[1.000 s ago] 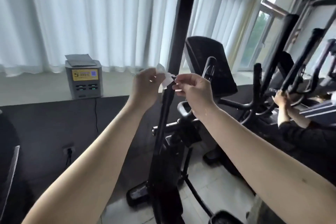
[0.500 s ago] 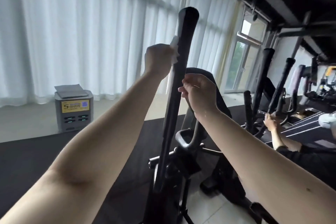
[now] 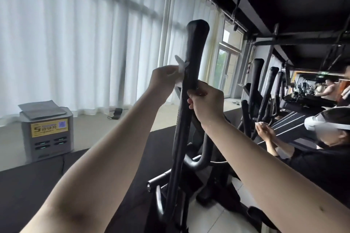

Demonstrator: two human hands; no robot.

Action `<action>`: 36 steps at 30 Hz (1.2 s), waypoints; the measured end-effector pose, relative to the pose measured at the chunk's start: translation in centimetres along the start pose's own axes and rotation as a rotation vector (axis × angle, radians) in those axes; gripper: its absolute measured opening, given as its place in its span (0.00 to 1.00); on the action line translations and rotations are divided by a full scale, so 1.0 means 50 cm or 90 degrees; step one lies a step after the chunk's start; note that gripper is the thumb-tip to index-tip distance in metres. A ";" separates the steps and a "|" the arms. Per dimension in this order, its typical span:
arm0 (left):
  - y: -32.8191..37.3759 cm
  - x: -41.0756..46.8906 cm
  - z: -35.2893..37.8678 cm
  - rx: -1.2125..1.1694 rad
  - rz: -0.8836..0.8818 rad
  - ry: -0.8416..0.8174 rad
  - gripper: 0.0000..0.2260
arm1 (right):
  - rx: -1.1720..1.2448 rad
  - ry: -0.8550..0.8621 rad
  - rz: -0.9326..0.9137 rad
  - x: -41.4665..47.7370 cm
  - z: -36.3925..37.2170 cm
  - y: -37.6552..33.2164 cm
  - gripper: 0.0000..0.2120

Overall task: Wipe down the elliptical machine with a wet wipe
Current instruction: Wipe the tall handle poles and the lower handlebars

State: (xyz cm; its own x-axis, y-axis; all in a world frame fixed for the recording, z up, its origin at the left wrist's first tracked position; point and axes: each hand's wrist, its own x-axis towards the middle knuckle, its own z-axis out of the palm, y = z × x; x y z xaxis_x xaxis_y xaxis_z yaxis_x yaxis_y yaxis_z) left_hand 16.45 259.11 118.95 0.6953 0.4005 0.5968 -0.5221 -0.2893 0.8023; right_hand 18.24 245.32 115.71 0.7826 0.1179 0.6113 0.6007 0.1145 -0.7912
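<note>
The black elliptical machine stands right in front of me; its tall upright handle bar (image 3: 195, 47) rises through the middle of the view. My left hand (image 3: 164, 79) grips a white wet wipe (image 3: 180, 70) and presses it against the left side of the bar, below the rounded top. A corner of the wipe sticks up above my fingers. My right hand (image 3: 206, 100) is curled round the bar just under the left hand, on its right side. The machine's lower frame (image 3: 200, 162) shows between my forearms.
A grey charging station (image 3: 47, 134) with a yellow label sits on the ledge at the left, before white curtains. At the right, another person (image 3: 322, 149) wipes a neighbouring machine. More black handle bars (image 3: 255, 85) stand in a row behind.
My view has tilted upward. My left hand carried the wipe from between both hands up onto the bar's upper part, and my right hand let go of the wipe and took hold of the bar.
</note>
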 end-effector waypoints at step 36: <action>-0.272 -0.331 0.009 0.229 -0.148 0.030 0.07 | 0.057 -0.014 0.093 -0.056 -0.056 0.086 0.26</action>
State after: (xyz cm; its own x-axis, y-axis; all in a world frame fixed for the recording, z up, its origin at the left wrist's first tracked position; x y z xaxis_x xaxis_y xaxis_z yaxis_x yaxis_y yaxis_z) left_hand 12.27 256.06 98.16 0.7464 0.5272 0.4061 -0.1438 -0.4680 0.8719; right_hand 19.08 242.70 110.54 0.8566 0.1605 0.4904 0.4627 0.1814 -0.8677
